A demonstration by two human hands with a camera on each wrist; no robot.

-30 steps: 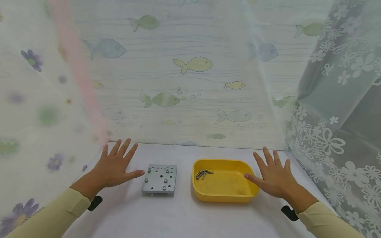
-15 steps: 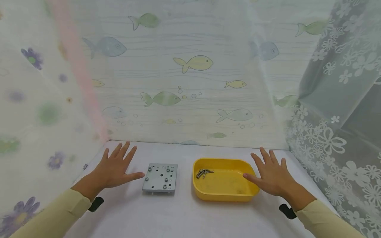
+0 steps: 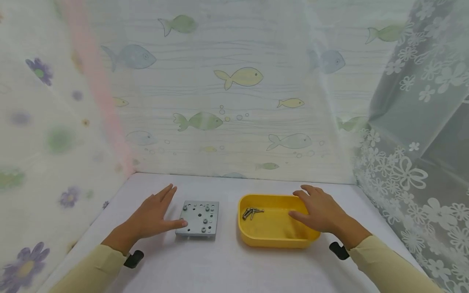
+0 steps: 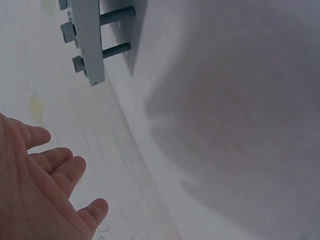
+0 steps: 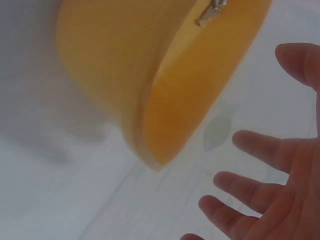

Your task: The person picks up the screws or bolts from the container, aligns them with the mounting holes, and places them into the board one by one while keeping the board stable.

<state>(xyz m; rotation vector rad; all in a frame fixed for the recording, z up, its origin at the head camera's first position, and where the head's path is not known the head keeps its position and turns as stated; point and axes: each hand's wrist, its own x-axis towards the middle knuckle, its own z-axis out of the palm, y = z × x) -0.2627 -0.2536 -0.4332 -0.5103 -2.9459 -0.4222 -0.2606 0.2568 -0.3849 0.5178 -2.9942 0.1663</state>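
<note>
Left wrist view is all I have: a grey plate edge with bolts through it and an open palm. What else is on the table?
Observer: A yellow tray sits to the right of the plate, apart from it.
Operator: Anything in the tray?
Observer: A small cluster of loose bolts lies at its far left corner.
Operator: Where is the right hand?
Observer: The right hand is over the tray's right side with fingers relaxed, holding nothing.
Operator: Is the left hand touching the plate?
Observer: In the head view the left hand lies flat beside the plate, its thumb tip at the plate's left edge.
</note>
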